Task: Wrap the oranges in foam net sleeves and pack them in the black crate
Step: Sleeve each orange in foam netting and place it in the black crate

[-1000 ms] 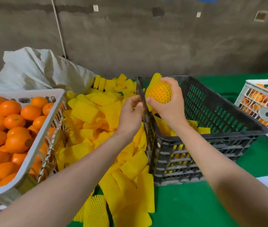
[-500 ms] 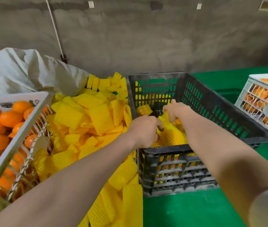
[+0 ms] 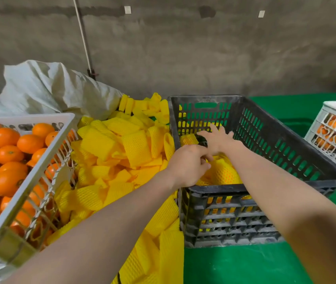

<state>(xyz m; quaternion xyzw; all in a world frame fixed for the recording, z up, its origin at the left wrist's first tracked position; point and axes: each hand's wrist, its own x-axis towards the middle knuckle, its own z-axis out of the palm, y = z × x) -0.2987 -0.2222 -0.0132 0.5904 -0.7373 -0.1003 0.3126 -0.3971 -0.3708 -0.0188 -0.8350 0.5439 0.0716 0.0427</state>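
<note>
Right hand [image 3: 219, 140] inside black crate [image 3: 286, 152], palm down, fingers splayed wide, holding nothing. Left hand [image 3: 189, 165] over crate's near-left corner, fingers loosely bent, tips at netted orange [image 3: 225, 174]. Pinch on net or bare touch: cannot tell. Second netted orange [image 3: 188, 139] lies far-left on crate floor.

Next need, likely:
- bare oranges [image 3: 9, 152] in white basket [image 3: 40, 118], well left
- foam net sleeves [image 3: 122, 152] heaped between basket and crate

Left hand nearer both. Sleeves lie at mixed angles, no common axis. No readable writing or brand.
</note>
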